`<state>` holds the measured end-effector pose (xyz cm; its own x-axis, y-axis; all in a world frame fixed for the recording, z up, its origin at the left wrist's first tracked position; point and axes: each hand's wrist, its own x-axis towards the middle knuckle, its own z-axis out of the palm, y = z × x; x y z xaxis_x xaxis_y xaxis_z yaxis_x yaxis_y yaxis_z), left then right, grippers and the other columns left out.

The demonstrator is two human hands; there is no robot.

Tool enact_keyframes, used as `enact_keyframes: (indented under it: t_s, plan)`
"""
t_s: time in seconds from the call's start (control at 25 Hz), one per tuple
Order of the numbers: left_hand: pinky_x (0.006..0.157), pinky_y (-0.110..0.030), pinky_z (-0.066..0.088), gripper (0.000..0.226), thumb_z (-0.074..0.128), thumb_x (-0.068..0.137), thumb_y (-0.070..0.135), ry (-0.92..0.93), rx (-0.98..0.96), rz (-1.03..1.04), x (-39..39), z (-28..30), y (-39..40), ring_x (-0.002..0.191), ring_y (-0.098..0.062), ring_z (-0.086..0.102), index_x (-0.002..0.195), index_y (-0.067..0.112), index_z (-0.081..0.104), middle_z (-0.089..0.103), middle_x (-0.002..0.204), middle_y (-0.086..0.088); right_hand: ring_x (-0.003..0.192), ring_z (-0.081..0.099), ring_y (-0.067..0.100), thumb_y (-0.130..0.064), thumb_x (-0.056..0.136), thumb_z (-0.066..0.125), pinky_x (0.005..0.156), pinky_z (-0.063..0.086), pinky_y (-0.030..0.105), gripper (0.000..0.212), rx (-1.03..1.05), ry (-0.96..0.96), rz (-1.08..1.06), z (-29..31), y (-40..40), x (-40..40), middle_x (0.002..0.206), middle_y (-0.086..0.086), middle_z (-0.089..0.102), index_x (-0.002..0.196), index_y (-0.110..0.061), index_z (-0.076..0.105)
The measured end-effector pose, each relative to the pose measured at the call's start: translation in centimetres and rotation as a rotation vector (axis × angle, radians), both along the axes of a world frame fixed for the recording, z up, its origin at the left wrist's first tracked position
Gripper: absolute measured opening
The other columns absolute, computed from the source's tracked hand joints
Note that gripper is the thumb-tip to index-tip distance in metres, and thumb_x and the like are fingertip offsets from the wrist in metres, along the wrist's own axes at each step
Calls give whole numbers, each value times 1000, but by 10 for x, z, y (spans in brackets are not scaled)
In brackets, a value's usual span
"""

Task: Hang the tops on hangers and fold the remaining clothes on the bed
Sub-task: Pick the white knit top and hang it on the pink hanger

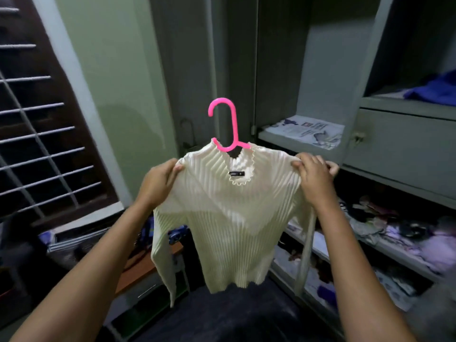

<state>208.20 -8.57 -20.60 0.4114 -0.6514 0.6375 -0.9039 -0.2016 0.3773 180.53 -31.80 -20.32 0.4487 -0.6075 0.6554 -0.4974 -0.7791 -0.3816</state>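
Both arms raised; left grip, right grip pinching.

Pale green plaster wall behind the grip; dark barred window leftward; open grey wardrobe rightward, with newspaper-lined shelf and cluttered lower shelves. Dim light.

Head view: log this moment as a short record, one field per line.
garment: cream ribbed top, held up in the air
hanger: pink hanger, inside the neckline, hook sticking up
left hand: grips the top's left shoulder
right hand: grips the top's right shoulder
behind: open wardrobe, shelves with mixed clothes
hung on a rail: not yet
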Motion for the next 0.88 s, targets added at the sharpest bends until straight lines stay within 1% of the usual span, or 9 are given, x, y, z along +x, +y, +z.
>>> enact_keyframes:
  t_s: [0.12, 0.2, 0.36, 0.44, 0.52, 0.6, 0.68, 0.8, 0.88]
  plan:
    - [58, -31, 28, 45, 26, 92, 58, 22, 47, -115, 16, 0, -75, 62, -18, 48, 74, 19, 42, 45, 60, 8, 100, 51, 23, -27, 98, 37, 75, 14, 32, 20, -31, 109, -102, 13, -30, 9, 101, -1, 63, 98, -19, 55]
    - [57, -31, 27, 41, 32, 96, 55, 30, 97, -219, 19, 7, -127, 60, -13, 45, 70, 24, 38, 45, 60, 10, 103, 51, 23, -25, 99, 41, 73, 14, 32, 15, -25, 101, -184, 17, -49, 3, 103, 0, 64, 101, -19, 55]
    - [63, -27, 37, 28, 42, 98, 43, 133, 178, -587, 17, 31, -236, 65, 0, 52, 73, 32, 51, 56, 67, 14, 99, 56, 26, -29, 100, 44, 73, 18, 32, 18, 62, -9, -406, 17, -77, -37, 93, 5, 65, 90, -19, 55]
    - [72, -25, 42, 23, 43, 98, 39, 114, 168, -754, 10, 43, -289, 80, 3, 57, 89, 31, 63, 65, 83, 20, 96, 58, 30, -37, 98, 40, 76, 25, 35, 25, 99, -35, -549, 19, -75, -59, 92, 8, 66, 88, -20, 55]
    - [82, -32, 42, 30, 42, 101, 34, 77, 122, -855, -4, 58, -342, 98, -15, 62, 105, 19, 67, 69, 103, 3, 93, 59, 34, -44, 94, 36, 73, 32, 36, 33, 101, -79, -689, 31, -61, -73, 94, 11, 67, 88, -18, 57]
    - [78, -35, 39, 32, 38, 101, 36, 7, 53, -903, -21, 73, -383, 96, -27, 61, 94, 16, 63, 68, 97, -7, 95, 59, 34, -43, 97, 41, 69, 31, 35, 32, 106, -133, -843, 47, -42, -84, 97, 11, 67, 88, -19, 58]
    - [77, -39, 40, 35, 29, 98, 45, -14, -48, -906, -39, 92, -408, 91, -31, 59, 87, 22, 53, 64, 91, -6, 99, 59, 34, -42, 98, 43, 69, 31, 34, 29, 90, -163, -1012, 68, -19, -89, 100, 10, 67, 92, -19, 60]
    - [88, -45, 44, 39, 30, 97, 46, 170, -246, -987, -65, 125, -426, 100, -29, 58, 102, 19, 58, 65, 103, -4, 105, 58, 35, -41, 98, 42, 74, 35, 36, 30, 39, -176, -1217, 109, 10, -86, 110, 13, 67, 102, -20, 64]
    - [89, -42, 37, 34, 35, 100, 41, 208, -315, -1016, -82, 149, -430, 103, -27, 54, 104, 16, 58, 63, 105, -4, 107, 57, 36, -41, 100, 40, 78, 38, 37, 34, -10, -169, -1354, 140, 23, -79, 114, 16, 65, 108, -19, 63]
